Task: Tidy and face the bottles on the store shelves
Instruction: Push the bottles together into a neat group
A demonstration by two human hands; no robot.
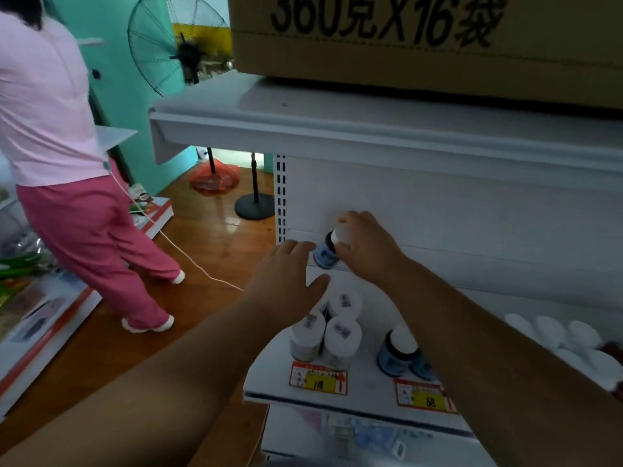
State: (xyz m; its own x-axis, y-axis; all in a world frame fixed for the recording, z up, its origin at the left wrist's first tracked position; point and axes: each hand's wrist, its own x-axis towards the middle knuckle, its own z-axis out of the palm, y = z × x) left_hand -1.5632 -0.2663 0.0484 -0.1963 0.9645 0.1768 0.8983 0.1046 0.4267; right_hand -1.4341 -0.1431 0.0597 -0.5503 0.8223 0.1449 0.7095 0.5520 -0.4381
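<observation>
My right hand (365, 246) grips the white cap of a dark bottle with a blue label (325, 256), held tilted above the white shelf (367, 382). Just left of that bottle, my left hand (286, 278) hovers with its fingers spread, holding nothing. Below my hands, several white-capped bottles (340, 332) stand grouped on the shelf. A second blue-label bottle (399, 353) stands to their right, partly hidden by my right forearm. More white caps (553, 332) show at the far right.
Price tags (318, 379) hang on the shelf's front edge. An upper shelf (371, 126) carries a large cardboard box (428, 38). A person in pink (67, 163) walks in the aisle at left, with a cord on the wooden floor. A standing fan (175, 45) is behind.
</observation>
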